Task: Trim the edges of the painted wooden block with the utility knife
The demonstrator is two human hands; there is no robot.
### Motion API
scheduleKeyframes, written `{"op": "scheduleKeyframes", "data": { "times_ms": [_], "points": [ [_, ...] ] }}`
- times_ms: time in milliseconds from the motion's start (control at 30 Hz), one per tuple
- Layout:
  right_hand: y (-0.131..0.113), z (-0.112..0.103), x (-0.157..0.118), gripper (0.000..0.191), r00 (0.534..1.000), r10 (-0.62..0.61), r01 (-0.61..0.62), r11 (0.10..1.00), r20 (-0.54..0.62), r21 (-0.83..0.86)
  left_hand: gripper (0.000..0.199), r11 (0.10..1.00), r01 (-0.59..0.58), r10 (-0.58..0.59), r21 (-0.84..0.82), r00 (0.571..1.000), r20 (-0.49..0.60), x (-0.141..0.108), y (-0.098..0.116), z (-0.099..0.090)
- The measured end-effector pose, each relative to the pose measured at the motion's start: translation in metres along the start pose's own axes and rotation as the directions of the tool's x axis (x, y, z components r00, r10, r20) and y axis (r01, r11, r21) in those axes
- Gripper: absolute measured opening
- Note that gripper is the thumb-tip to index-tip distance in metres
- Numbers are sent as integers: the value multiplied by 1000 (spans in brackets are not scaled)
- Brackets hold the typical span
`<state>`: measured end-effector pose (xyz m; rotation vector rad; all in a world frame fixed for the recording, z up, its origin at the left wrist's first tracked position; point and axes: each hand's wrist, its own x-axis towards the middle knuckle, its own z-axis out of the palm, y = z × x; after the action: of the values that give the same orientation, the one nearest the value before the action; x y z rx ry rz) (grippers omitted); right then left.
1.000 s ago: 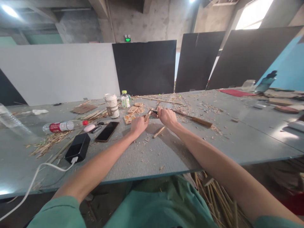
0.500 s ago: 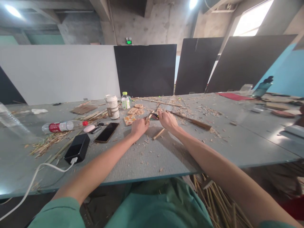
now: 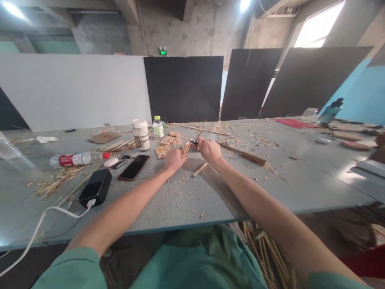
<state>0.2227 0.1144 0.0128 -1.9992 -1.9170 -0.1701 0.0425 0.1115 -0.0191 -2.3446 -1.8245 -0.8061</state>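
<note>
My left hand [image 3: 175, 159] is closed around a short piece of pale wood [image 3: 185, 147], whose end sticks up past the thumb. Close beside it, my right hand [image 3: 210, 151] grips a small black knife-like tool [image 3: 194, 143]. Its tip points toward the wood; most of it is hidden by the fingers. Under the hands lies a small dark patterned item, mostly covered. A loose wooden stick [image 3: 199, 169] rests on the table just in front of the hands. To the right lies a long tool with a brown wooden handle [image 3: 253, 157].
Wood shavings are strewn over the grey table [image 3: 177, 200]. On the left are a paper cup [image 3: 140, 135], a green-capped bottle [image 3: 158, 127], a lying plastic bottle [image 3: 78, 159], a phone [image 3: 134, 167] and a black power bank [image 3: 95, 187] with a white cable. Bamboo strips [image 3: 272, 257] stand below the edge.
The wood in my left hand has turned, showing a broader pale face. My right hand has drawn slightly left and nearer to me. The view has shifted a little.
</note>
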Motion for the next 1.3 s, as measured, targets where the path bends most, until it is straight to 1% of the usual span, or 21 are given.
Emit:
{"op": "scheduleKeyframes", "data": {
  "times_ms": [67,133,233,300,367,400,467,633,800,933,1033,1167,1300],
  "points": [
    [1,1,4,37,1000,14,-14,1000,6,8,55,999,-22,22,-25,1000,5,-1,0,-2],
    [11,0,9,36,998,55,-55,998,19,14,53,996,-66,67,-54,998,13,-4,1,-5],
    [39,-7,14,38,986,163,-164,986,37,19,47,989,-130,130,-75,991,5,-10,4,-11],
    [60,-12,16,39,971,235,-236,972,35,19,50,987,-138,137,-79,990,-16,-13,7,-12],
    [75,-15,17,39,963,268,-269,963,26,23,51,987,-135,132,-88,991,-37,-15,10,-11],
    [78,-15,18,38,963,269,-269,963,21,29,50,986,-137,134,-94,990,-43,-15,11,-9],
    [77,-12,19,38,970,243,-243,969,13,45,46,984,-141,136,-104,989,-50,-15,10,-6],
    [54,-2,21,37,992,123,-122,989,-3,86,46,990,-89,82,-113,994,-71,-15,5,-2],
    [43,1,15,36,1000,-4,4,996,6,89,35,987,-56,44,-151,996,-78,-14,5,-3],
    [35,3,9,36,994,-102,99,992,36,85,40,977,-35,19,-210,997,-75,-13,4,0],
    [29,3,4,36,987,-152,147,986,53,78,45,960,-33,11,-278,997,-82,-13,3,2],
    [25,5,0,37,978,-199,195,979,63,68,61,906,-73,36,-418,995,-95,-11,1,3],
    [26,7,0,37,974,-216,212,976,63,58,64,793,-144,116,-591,990,-86,-7,-2,7]
  ]
}}
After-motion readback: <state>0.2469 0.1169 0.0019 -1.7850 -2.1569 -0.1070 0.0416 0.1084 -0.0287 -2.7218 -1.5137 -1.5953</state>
